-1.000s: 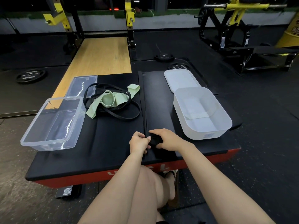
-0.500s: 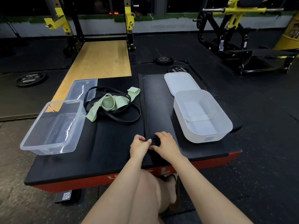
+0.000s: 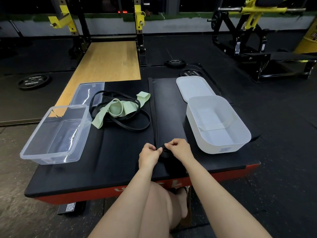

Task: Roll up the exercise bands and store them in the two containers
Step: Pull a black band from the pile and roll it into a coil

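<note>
1. The left hand and right hand meet at the near middle of the black padded platform, both with fingers curled, pinching a partly rolled black band; its unrolled length runs flat toward 12 o'clock.
2. At 11 o'clock from the hands lies a loose heap: thin black bands tangled with a pale green band.
3. The clear container stands at 9 o'clock, its clear lid behind it.
4. The white container stands at 2 o'clock, just beside the right hand, its white lid touching its far rim.
5. White lettering on the platform's red edge is partly hidden and unreadable; a QR label sits underneath.
</note>
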